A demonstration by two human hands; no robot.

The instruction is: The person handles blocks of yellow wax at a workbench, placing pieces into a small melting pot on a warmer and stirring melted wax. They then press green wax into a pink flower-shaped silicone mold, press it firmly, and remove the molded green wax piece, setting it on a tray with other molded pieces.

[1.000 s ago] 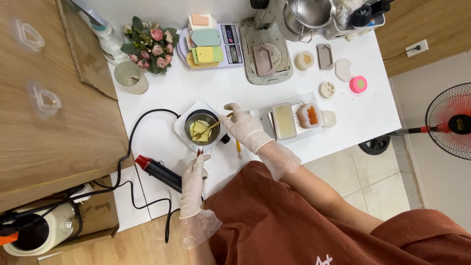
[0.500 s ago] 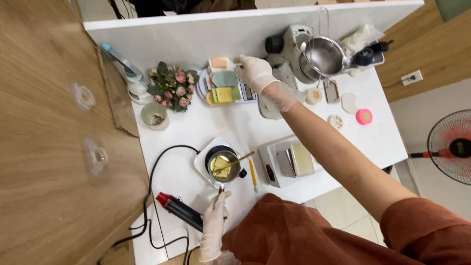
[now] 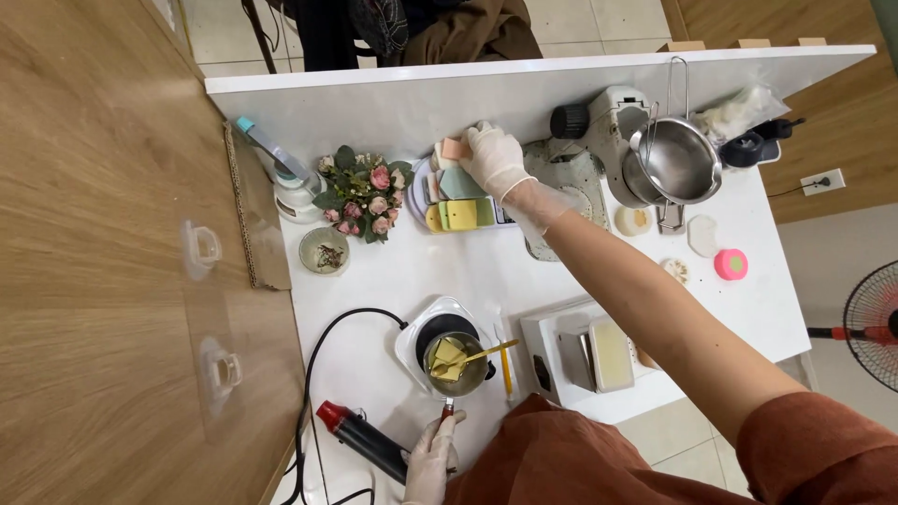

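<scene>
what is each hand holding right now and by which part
The left hand grips the small melting pot by the end of its handle. The right hand rests on the pastel slabs on the scale; whether it grips one cannot be told.

Her right hand has left the spoon resting in the pot and now lies far across the table on the coloured slabs stacked on the scale.
</scene>
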